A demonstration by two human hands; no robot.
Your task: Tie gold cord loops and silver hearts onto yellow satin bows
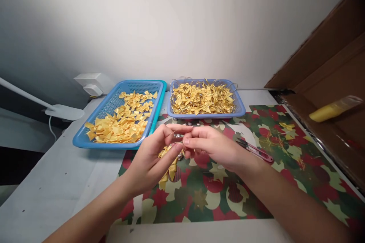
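The bare left hand [152,157] and bare right hand [218,146] meet above a shiny red, green and cream patterned mat [202,212] on the white-covered tabletop [94,171], their fingers curled inward and the tips close together. A fine gold-coloured strand [174,132] shows at the left hand, between its thumb and forefinger; the right thumb lies up against its own curled forefinger, but the meeting point is hidden, so what either hand grips, if anything, I cannot tell. Just below the left hand lies a small heap of yellow ribbon bows [172,169], with small round silver-coloured bells [180,157] near it and more of them beyond the fingers. Partly behind the right wrist lie small pink-handled snips [261,153] with dark blades. Farther back on the left, a blue perforated plastic basket [102,145] holds many loose yellow bows [116,129] and sits in a teal plastic tray [164,98]. To its right, a periwinkle-blue plastic basket [207,116] is heaped with yellow bows bearing thin gold-coloured loops [202,98]. Another yellow bow [287,126] lies toward the mat's right side, near loose gold-coloured threads [292,148].
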